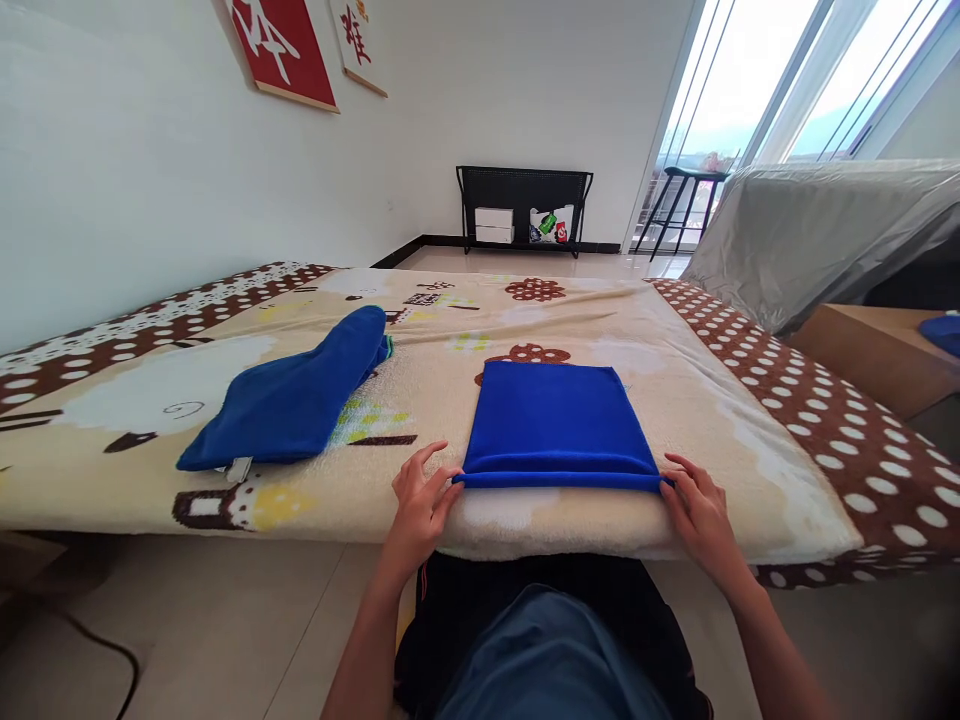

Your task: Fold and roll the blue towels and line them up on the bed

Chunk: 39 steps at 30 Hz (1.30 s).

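A flat blue cloth (559,415), roughly square, lies on the patterned blanket near its front edge. Its near side is doubled into a narrow folded band. My left hand (424,495) pinches the near left corner between thumb and index finger, the other fingers partly spread. At the near right corner, my right hand (696,505) grips the end of the same band in a pinch. To the left lies a second blue fabric piece (289,395), loosely bunched, with a white tag (238,469) at its near edge.
The cream blanket (420,400) has brown polka-dot borders. A cardboard box (862,350) with something blue on it stands at the right, beside plastic-covered furniture (825,215). Against the back wall is a black rack (525,185); a dark stool (679,195) stands by the window.
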Tool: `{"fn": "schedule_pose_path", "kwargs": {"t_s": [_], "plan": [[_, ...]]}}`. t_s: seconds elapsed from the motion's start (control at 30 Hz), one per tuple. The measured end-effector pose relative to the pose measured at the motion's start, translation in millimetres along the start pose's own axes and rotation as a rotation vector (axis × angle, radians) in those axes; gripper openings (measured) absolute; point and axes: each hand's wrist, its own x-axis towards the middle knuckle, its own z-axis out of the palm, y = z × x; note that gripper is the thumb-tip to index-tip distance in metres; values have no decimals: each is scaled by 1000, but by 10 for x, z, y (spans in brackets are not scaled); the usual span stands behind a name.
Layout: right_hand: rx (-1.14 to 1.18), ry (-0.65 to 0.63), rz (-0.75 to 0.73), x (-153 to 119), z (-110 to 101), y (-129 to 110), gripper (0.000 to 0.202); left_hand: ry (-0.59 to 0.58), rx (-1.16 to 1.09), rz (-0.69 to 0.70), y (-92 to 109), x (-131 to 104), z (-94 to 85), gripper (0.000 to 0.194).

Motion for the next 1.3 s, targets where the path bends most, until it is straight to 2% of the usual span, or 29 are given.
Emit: {"fn": "schedule_pose_path", "kwargs": {"t_s": [0.13,0.23,0.27,0.33,0.43,0.5,0.6,0.67,0.73,0.83,0.9,1.03,1.13,1.2,1.3], "plan": [[29,-31,4,-79,-84,-35,28,-110,21,34,43,-28,-172,19],[-45,-28,37,-67,-98,-135,26,-163,82,4,138,-30,-161,21],[-86,-4,49,-48,-91,-181,25,-146,111,-16,192,-28,-117,21],[-167,85,68,-2,-62,-291,23,-34,181,-81,347,-21,19,21],[-228,262,72,55,23,-520,22,158,272,-115,675,-16,285,35],[-188,313,6,67,112,-718,19,169,284,-15,896,-22,465,43],[-13,227,-193,60,279,-1016,23,121,228,187,1101,-44,699,40],[75,157,-287,54,380,-1153,30,116,173,287,1120,-60,802,37],[105,118,-328,53,441,-1201,37,111,117,357,1057,-68,838,37],[98,83,-350,47,429,-1097,41,86,45,405,864,-54,758,38],[75,79,-333,36,363,-944,41,90,28,394,710,-31,650,36],[34,91,-216,25,217,-672,37,108,83,264,512,12,478,30],[63,113,-182,54,205,-728,36,98,144,196,597,29,497,31],[107,83,-239,93,256,-909,37,63,155,231,752,40,578,37],[143,-36,-322,169,363,-1224,36,-13,114,321,976,72,719,42]]}}
